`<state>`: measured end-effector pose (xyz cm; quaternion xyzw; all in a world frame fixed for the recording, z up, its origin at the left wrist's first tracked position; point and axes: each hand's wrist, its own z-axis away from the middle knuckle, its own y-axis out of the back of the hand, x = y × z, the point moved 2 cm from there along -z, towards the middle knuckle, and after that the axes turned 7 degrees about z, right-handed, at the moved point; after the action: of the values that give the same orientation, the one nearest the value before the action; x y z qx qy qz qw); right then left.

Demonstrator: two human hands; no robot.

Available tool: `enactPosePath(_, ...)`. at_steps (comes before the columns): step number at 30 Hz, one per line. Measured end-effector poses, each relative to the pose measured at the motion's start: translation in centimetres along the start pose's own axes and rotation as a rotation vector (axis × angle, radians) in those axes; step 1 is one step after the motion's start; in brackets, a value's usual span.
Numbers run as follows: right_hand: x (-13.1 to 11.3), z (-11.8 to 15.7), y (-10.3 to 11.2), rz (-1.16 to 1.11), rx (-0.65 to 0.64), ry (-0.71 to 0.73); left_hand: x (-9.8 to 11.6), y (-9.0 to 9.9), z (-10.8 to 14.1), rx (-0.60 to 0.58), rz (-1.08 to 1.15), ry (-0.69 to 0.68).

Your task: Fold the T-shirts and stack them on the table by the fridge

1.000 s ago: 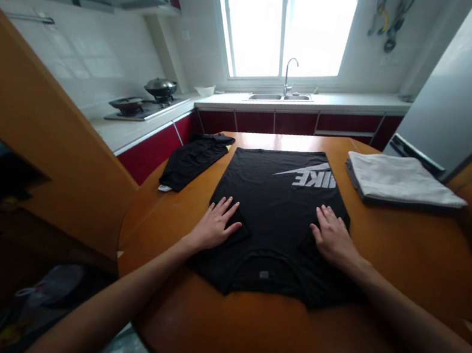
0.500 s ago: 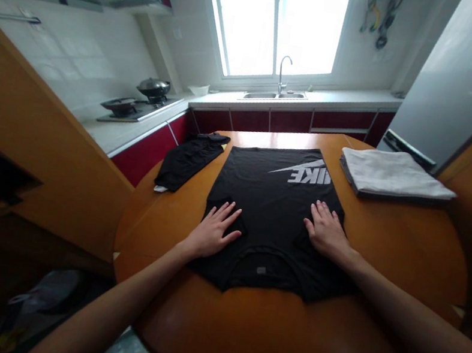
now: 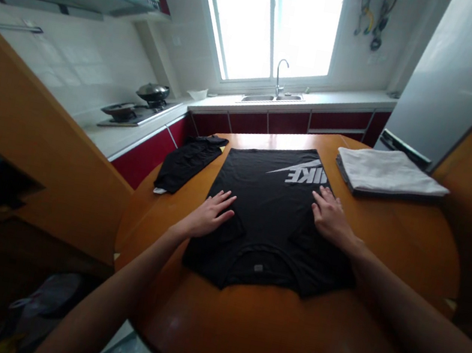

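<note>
A black T-shirt [image 3: 267, 206] lies spread flat on the wooden table, its collar toward me and its pale NIKE print upside down at the far right. The sleeves look folded in over the body. My left hand [image 3: 210, 214] rests on the shirt's left edge, fingers spread. On the right edge, just below the print, lies my right hand [image 3: 330, 216], also with its fingers stretched out. Neither hand grips the cloth.
The round wooden table [image 3: 262, 339] carries a folded black garment [image 3: 190, 162] at the far left and a stack of folded white and dark cloth [image 3: 392, 173] at the far right. Beyond are a counter with a sink [image 3: 272, 99], a stove with pans [image 3: 153, 92] and a fridge [image 3: 457, 87].
Both hands have slid a little away from me along the shirt's edges, the left also slightly outward. The camera view has shifted slightly. The shirt stays flat.
</note>
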<state>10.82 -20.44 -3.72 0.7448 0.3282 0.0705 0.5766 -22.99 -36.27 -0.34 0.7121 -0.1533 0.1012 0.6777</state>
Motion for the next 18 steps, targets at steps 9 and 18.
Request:
enactPosePath(9, 0.4, 1.1, -0.8, 0.080, -0.272, 0.129, -1.5, -3.9, -0.7, 0.052, -0.129, 0.058)
enactPosePath(18, 1.1, 0.2, 0.9, 0.023, -0.111, -0.001, -1.0, -1.8, -0.2, 0.201, -0.061, -0.012)
